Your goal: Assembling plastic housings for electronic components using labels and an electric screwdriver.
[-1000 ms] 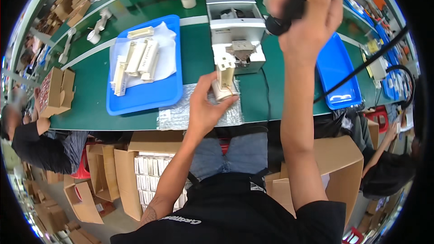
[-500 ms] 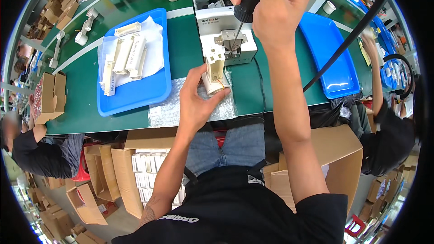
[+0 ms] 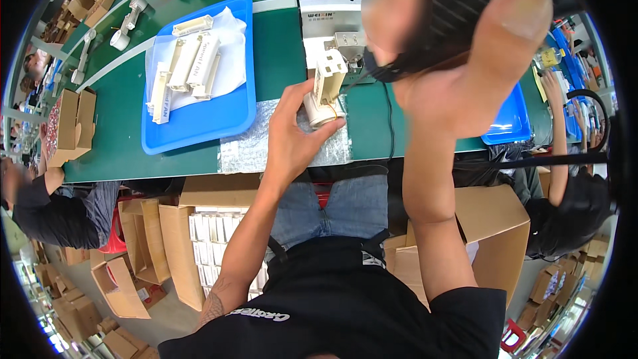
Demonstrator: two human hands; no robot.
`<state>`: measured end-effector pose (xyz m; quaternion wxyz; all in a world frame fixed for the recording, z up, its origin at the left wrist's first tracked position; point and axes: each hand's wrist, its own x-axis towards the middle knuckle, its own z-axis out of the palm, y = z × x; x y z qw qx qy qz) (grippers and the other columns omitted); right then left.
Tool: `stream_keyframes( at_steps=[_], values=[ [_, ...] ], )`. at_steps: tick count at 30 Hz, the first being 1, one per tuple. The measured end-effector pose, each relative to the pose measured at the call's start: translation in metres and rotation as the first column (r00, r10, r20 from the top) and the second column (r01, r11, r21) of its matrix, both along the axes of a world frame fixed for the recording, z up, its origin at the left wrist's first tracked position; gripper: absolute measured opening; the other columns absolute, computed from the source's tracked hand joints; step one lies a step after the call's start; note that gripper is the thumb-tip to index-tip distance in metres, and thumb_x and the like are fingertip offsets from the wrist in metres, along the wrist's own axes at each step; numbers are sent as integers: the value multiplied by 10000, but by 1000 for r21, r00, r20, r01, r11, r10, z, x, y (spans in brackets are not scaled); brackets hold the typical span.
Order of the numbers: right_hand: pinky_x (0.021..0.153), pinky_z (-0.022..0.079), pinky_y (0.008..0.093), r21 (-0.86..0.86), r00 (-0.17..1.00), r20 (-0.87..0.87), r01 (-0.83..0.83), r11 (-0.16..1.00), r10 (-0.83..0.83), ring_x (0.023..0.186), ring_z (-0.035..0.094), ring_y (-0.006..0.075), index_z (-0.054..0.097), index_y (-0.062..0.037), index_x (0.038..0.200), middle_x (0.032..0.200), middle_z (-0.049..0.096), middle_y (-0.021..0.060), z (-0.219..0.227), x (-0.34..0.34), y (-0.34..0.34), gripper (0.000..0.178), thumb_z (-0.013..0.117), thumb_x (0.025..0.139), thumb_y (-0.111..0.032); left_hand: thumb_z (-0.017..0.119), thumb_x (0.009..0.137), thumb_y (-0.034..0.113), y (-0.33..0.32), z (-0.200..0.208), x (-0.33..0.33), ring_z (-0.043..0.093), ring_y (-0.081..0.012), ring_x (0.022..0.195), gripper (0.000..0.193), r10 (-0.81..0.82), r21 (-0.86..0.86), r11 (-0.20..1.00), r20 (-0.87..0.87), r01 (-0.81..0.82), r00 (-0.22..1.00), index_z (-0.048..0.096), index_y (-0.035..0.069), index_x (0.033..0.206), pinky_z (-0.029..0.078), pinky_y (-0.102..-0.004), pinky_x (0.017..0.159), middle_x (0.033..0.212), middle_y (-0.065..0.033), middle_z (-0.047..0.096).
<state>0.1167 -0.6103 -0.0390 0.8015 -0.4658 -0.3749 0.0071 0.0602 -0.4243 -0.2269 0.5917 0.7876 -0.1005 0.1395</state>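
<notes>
My left hand (image 3: pixel 290 134) has its thumb and fingers wrapped round the round base of a white plastic housing (image 3: pixel 328 86). The housing stands upright on bubble wrap (image 3: pixel 240 151), and a thin orange wire shows at its base. Raised close to the camera, my right hand (image 3: pixel 442 103) grips a black electric screwdriver (image 3: pixel 462 16). The screwdriver is large and blurred, and its tip seems to point down left towards the housing. Behind the housing stands a grey and white screw feeder (image 3: pixel 327 30), partly covered by my right hand.
On the left, a blue tray (image 3: pixel 193 138) holds several long white plastic parts (image 3: pixel 194 63) on a white sheet. Another blue tray (image 3: pixel 510 126) lies at the right, near a black cable (image 3: pixel 525 162). Open cardboard boxes (image 3: pixel 488 219) stand below the bench edge. Co-workers sit at both sides.
My right hand has pulled the screwdriver away from the screw feeder, towards the camera and to the right. The left hand keeps hold of the housing. The whole view has shifted slightly.
</notes>
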Motion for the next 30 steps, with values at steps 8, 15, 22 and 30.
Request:
stream_keyframes(
  at_steps=[8,15,22,30],
  values=[
    [513,467,202,202,860,-80,510,836,-505,608,597,106,388,65,1498,832,656,140,-20,-39,71,677,718,1042,-310,942,740,82,-1,0,-2,683,-311,1123,709,-17,1,1000,-23,17,1000,623,18,1369,543,-384,963,1257,-147,676],
    [507,430,203,194,843,-80,537,821,-533,590,567,93,366,77,1515,803,648,126,-22,-35,79,687,673,1067,-345,941,743,83,2,0,-4,683,-304,1146,699,-11,-5,1000,-40,11,999,629,15,1365,539,-380,982,1274,-146,673],
    [493,454,261,166,827,229,487,857,-514,579,576,145,463,33,1304,783,632,141,-34,3,64,434,592,1108,-332,941,735,71,4,6,1,682,-322,1155,707,-29,-7,1000,-39,29,999,632,16,1368,539,-386,995,1276,-159,670],
    [539,454,256,183,817,280,470,863,-504,603,542,132,413,69,1510,797,594,118,-33,-2,61,602,592,1093,-327,925,781,87,0,2,-5,640,-317,1246,709,-58,10,998,58,58,997,606,28,1412,503,-373,1069,1325,-158,635]
  ],
)
